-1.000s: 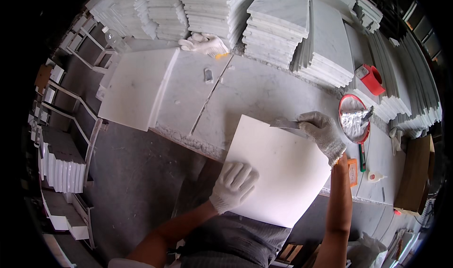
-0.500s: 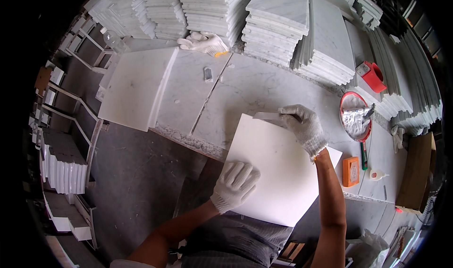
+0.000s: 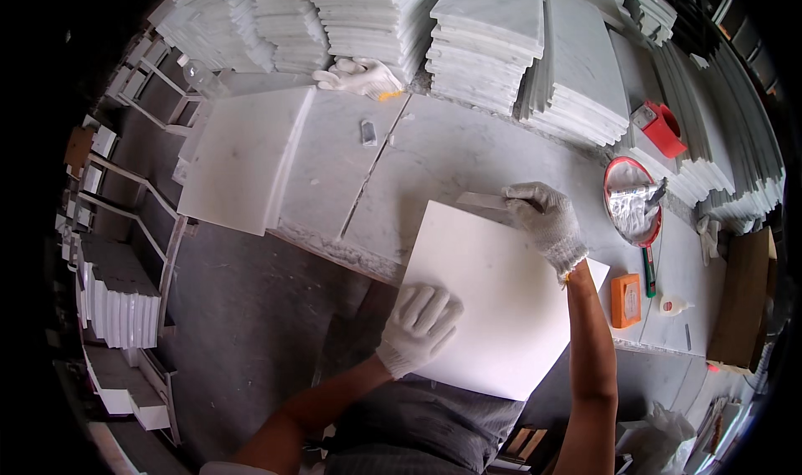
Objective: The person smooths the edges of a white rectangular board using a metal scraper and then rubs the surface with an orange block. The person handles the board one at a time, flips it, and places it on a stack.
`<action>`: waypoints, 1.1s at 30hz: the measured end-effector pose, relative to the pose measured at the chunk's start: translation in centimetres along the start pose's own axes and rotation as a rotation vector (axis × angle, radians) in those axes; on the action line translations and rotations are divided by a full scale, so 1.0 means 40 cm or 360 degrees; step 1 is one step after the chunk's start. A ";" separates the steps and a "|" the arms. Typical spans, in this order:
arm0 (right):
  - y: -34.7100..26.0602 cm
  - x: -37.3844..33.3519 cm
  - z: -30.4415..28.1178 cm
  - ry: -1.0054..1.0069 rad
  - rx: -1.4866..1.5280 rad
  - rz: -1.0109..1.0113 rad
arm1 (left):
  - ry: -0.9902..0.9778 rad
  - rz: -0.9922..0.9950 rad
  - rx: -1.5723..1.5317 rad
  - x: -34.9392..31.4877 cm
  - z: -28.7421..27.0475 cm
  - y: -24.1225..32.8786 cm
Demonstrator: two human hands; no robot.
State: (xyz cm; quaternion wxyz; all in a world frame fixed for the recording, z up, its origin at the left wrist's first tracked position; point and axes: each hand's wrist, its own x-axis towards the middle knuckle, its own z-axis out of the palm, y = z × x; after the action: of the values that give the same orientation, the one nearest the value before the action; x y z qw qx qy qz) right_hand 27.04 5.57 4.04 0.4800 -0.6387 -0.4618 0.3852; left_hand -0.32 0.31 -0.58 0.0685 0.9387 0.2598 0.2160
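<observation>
A square white stone tile (image 3: 501,308) rests partly on the marble worktop and reaches over its near edge toward my lap. My left hand (image 3: 420,329), in a white knit glove, lies flat on the tile's left part with fingers stretched out. My right hand (image 3: 545,224), gloved too, is closed around a thin flat blade like a scraper (image 3: 482,200). The blade points left, along the tile's far edge; whether it touches the tile I cannot tell. Under the right forearm, a white corner of another piece shows beside the tile.
On the right lie an orange box (image 3: 625,300), a small white bottle (image 3: 673,305), a red-rimmed tub (image 3: 632,203) of pale paste and a red tape roll (image 3: 664,131). Marble tile stacks (image 3: 484,49) line the back. A spare glove (image 3: 359,77) and white slabs (image 3: 242,157) sit left.
My right hand and the blade have shifted slightly to the right along the tile's far edge. My left hand stays flat on the tile.
</observation>
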 end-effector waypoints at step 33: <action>0.047 -0.291 -0.357 0.1578 -0.1593 -0.0057 | -0.0006 -0.0014 0.0049 -0.008 0.032 0.017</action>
State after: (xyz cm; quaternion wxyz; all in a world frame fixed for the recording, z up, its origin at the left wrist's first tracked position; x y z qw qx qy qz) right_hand 37.60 -9.48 6.24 0.2886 -0.8753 -0.3209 -0.2180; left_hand 0.32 -0.46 -1.67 0.0555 0.9389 0.2672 0.2098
